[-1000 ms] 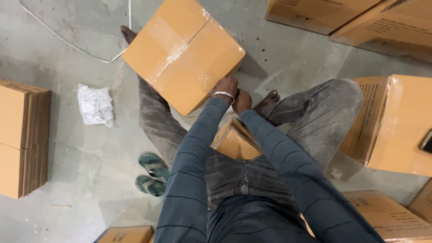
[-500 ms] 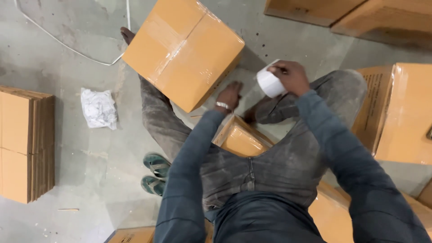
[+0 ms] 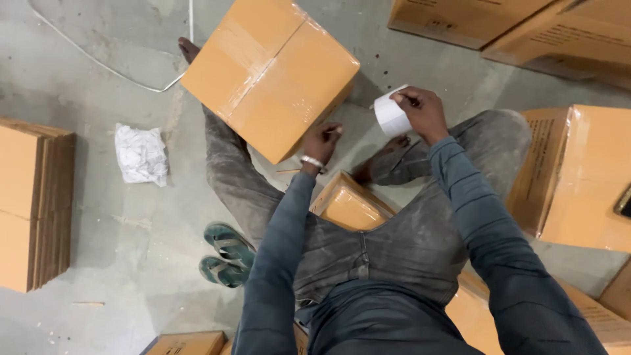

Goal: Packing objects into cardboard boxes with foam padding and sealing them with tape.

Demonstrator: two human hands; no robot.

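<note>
Person sat on concrete floor (image 3: 98, 217), taped carton (image 3: 271, 72) tilted on left leg. Left hand (image 3: 321, 141) curled loosely just beside carton's near corner, fingers empty. Right hand (image 3: 420, 113) pinched white label roll (image 3: 390, 116), raised right of carton. Step judged: readying label; sticking it calls for steadied carton.
</note>
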